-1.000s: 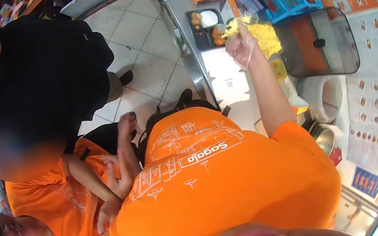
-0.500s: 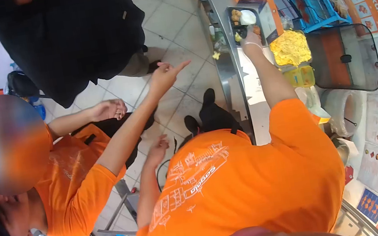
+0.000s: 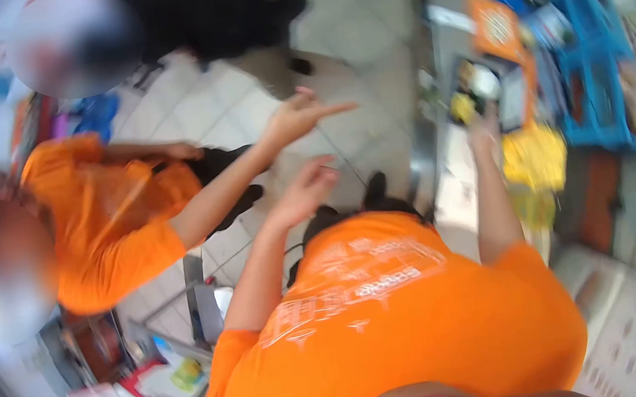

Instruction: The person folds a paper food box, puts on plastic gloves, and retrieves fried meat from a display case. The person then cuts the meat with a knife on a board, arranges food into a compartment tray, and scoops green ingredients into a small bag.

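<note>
My left hand (image 3: 305, 193) is raised over the floor, fingers loosely stretched and apart, with nothing in it. On the right, my right hand (image 3: 483, 127) is at the near edge of a black food tray (image 3: 485, 64) on the counter. The tray holds a white mound that looks like rice (image 3: 482, 82) and browned pieces. A yellow clump of food (image 3: 463, 106) lies right by my right fingertips; motion blur hides whether I grip it. Beside my right wrist is a container of yellow scrambled-egg-like food (image 3: 535, 158).
A co-worker's pointing hand (image 3: 307, 117) reaches in just beyond my left hand. Another person in black (image 3: 213, 7) stands farther off. An orange box (image 3: 496, 27) and blue baskets (image 3: 593, 84) stand along the counter (image 3: 459, 184).
The view has swung left and blurred. My left hand has risen from near my waist, fingers extended. My right hand has drawn back to the tray's near edge. The co-worker keeps pointing.
</note>
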A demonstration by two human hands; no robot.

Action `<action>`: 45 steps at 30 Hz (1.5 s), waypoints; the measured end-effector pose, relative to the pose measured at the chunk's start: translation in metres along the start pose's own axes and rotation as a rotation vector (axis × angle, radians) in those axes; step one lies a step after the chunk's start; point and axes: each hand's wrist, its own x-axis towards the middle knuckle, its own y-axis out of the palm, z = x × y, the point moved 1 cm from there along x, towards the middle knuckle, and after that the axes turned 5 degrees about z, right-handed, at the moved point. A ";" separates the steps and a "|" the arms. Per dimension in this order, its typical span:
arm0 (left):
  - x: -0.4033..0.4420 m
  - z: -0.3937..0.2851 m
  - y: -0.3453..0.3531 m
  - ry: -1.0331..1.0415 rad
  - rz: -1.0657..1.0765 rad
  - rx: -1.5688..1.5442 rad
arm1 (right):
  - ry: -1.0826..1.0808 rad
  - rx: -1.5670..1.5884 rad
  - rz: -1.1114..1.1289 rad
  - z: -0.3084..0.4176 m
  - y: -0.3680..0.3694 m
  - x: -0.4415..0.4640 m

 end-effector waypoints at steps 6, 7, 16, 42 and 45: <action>0.025 -0.010 0.009 0.056 -0.082 0.131 | 0.774 0.741 0.279 0.045 -0.016 0.024; 0.026 -0.017 0.009 0.068 -0.078 0.079 | 0.790 0.751 0.273 0.044 -0.014 0.024; 0.016 -0.039 -0.045 0.138 0.102 -0.031 | 0.953 0.951 0.181 0.109 -0.016 0.017; 0.072 0.294 -0.164 -0.596 0.185 0.384 | 0.718 0.930 -0.616 0.111 -0.203 -0.062; 0.053 0.359 -0.188 -0.562 0.339 0.536 | 0.856 0.755 -0.447 0.085 -0.219 -0.064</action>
